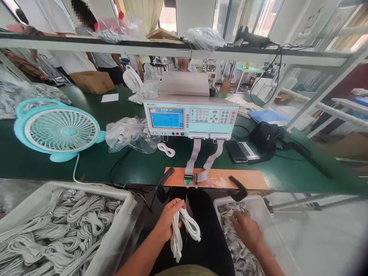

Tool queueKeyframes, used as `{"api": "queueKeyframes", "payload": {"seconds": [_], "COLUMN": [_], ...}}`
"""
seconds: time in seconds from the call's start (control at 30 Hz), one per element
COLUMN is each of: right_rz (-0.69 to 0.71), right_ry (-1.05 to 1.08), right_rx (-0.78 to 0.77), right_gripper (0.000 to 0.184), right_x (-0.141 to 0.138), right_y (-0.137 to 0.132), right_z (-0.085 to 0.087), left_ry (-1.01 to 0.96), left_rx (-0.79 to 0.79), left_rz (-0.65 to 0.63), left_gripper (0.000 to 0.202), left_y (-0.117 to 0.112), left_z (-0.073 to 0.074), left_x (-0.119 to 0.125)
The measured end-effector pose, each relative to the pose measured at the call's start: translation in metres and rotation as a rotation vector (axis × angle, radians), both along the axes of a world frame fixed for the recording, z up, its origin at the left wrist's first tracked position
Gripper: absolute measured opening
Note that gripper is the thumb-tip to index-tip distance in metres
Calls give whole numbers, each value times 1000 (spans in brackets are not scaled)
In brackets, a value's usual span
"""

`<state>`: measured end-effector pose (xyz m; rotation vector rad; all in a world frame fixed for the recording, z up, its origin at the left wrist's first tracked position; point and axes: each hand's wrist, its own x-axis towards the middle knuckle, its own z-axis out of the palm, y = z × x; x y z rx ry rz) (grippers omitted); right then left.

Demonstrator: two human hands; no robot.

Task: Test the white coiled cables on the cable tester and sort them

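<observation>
My left hand (168,220) is closed round a bundle of coiled white cables (184,230) that hangs over my lap. My right hand (244,230) reaches down into the clear bin (267,218) on my right, resting on the white cable coils (232,245) inside; its fingers are smeared by motion. In front of me a light blue tester (191,117) with a lit screen stands on the green bench (129,165). Two grey ribbon leads run from it to connectors on a wooden board (230,178).
A large clear bin (115,230) full of white cable coils sits at my lower left. A turquoise fan (59,130), a plastic bag of cables (129,134), a phone (235,150) and a black pouch (266,136) lie on the bench. People stand beyond the shelf.
</observation>
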<state>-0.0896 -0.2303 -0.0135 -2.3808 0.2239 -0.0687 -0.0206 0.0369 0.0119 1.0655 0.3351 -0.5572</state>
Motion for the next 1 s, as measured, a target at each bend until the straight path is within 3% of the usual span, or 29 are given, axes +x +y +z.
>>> {"api": "queueKeyframes", "payload": {"seconds": [0.07, 0.23, 0.33, 0.47, 0.6, 0.67, 0.73, 0.83, 1.0], "right_rz": [-4, 426, 383, 257, 466, 575, 587, 519, 473], "right_ry": [-22, -64, -179, -270, -156, -76, -50, -24, 72], "right_rx": [-74, 338, 465, 588, 647, 669, 711, 841, 992], "right_gripper": [20, 50, 35, 26, 30, 31, 31, 30, 33], "right_x": [-10, -9, 3, 20, 34, 38, 40, 39, 37], "right_y": [-4, 63, 96, 103, 101, 104, 110, 120, 126], "right_z": [2, 27, 35, 36, 45, 50, 50, 43, 19], "left_ry": [29, 240, 303, 91, -256, -358, -419, -514, -648], "left_rx": [-65, -148, -128, 3, 264, 303, 284, 251, 315], "left_rz": [22, 69, 66, -115, -195, -168, -176, -253, -529], "left_gripper": [28, 19, 19, 25, 29, 26, 19, 21, 22], "left_y": [1, -11, -16, -12, 0, 4, 7, 10, 21], "left_z": [1, 3, 4, 4, 7, 11, 17, 27, 43], "left_x": [2, 2, -4, -13, -9, -5, -3, -3, -6]}}
